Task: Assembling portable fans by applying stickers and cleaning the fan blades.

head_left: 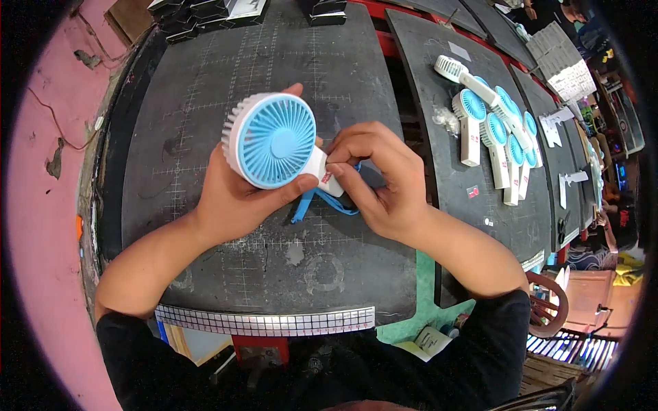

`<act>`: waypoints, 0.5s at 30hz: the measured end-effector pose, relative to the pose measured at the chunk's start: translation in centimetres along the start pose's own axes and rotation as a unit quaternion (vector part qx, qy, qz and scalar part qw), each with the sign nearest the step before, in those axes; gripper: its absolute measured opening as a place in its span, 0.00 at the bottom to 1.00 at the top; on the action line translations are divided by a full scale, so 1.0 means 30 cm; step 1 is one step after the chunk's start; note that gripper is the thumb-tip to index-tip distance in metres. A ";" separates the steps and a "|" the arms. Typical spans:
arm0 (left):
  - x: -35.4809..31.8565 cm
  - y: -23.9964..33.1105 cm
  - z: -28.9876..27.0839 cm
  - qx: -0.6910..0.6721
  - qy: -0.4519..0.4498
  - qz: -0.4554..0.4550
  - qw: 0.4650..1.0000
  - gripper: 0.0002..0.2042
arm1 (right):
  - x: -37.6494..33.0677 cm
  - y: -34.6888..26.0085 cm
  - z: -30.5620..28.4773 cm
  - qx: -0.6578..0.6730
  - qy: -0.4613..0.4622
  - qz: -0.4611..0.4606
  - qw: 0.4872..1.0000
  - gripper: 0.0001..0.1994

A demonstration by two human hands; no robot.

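My left hand [233, 188] grasps the fan [282, 140] around the back of its round head, with the thumb laid along the lower rim. My right hand [391, 171] sets its thumb and bent forefinger against the handle [317, 163], by a red mark [326, 178]; whether they pinch or only press, I cannot tell. The fan is raised above the dark table [185, 123]. Its blue grille faces up toward me; its long axis slants from the head at upper left to the handle's end at lower right.

Most of my left fingers are hidden behind the head; one fingertip shows over the top rim. The handle is partly covered by my right fingers. A blue strap [300, 209] loops below, partly hidden. To the right, more fans [469, 140] overlap in a group. Black boxes [233, 12] are cut off at the top edge.
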State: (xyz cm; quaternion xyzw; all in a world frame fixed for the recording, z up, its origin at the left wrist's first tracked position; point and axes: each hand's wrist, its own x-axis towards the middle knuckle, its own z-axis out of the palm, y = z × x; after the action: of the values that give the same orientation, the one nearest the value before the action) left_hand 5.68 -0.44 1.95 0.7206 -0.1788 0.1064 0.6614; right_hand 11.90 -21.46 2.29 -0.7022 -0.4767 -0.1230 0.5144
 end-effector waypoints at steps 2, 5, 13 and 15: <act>0.001 0.004 -0.007 -0.018 -0.004 -0.020 1.000 0.40 | 0.002 -0.001 -0.005 -0.008 -0.006 -0.008 1.000 0.09; 0.005 0.007 -0.017 -0.036 -0.019 -0.052 0.998 0.39 | 0.002 0.006 -0.010 -0.026 -0.012 -0.027 0.999 0.09; 0.005 0.015 -0.019 -0.063 -0.016 -0.080 0.995 0.37 | 0.004 0.016 -0.009 -0.049 -0.010 -0.069 0.996 0.10; 0.001 0.020 -0.025 -0.053 -0.017 -0.075 0.996 0.36 | 0.007 0.013 -0.006 -0.050 -0.010 -0.075 0.996 0.10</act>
State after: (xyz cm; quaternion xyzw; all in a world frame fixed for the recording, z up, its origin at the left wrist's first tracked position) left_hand 5.54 0.27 2.58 0.6976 -0.1411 0.0348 0.7016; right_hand 12.36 -21.50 2.27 -0.6905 -0.5260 -0.1778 0.4637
